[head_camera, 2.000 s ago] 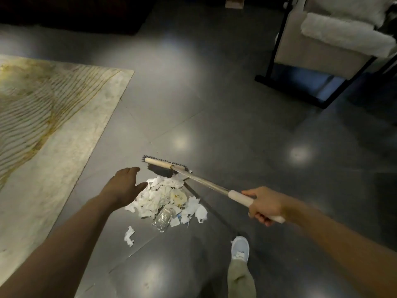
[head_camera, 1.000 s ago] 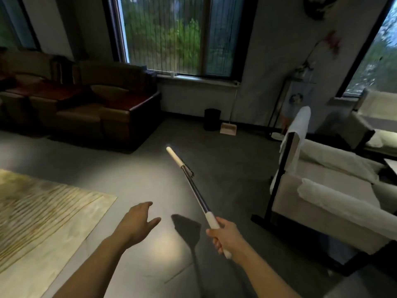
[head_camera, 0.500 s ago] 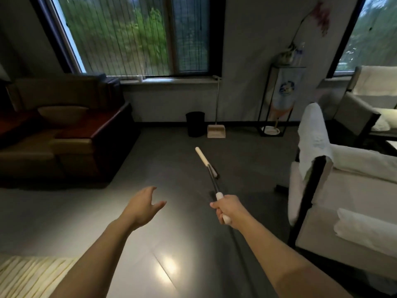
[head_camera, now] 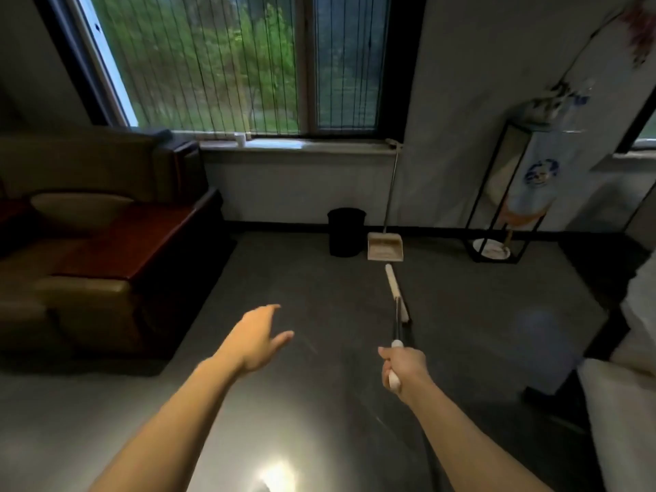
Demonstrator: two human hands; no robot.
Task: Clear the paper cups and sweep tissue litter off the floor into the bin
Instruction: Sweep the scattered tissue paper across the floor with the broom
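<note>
My right hand (head_camera: 404, 367) grips the white handle of a broom (head_camera: 397, 289), whose pale head points ahead over the dark floor. My left hand (head_camera: 253, 337) is stretched forward with relaxed fingers and holds nothing. A black bin (head_camera: 346, 231) stands against the far wall under the window. Beside it on the right a beige dustpan (head_camera: 385, 246) rests on the floor, its long handle leaning up to the sill. The tissue litter is out of view. A small white cup (head_camera: 240, 139) sits on the window sill.
A brown leather sofa (head_camera: 88, 243) with a dark wooden armrest fills the left side. A black metal stand (head_camera: 511, 193) holding a vase is at the far right wall. A pale armchair (head_camera: 632, 403) edges in at the right. Open floor lies between me and the bin.
My view lifted from the tissue pile to the room, then turned right and closer to the bin and dustpan. The broom head rose off the floor and now points at the dustpan.
</note>
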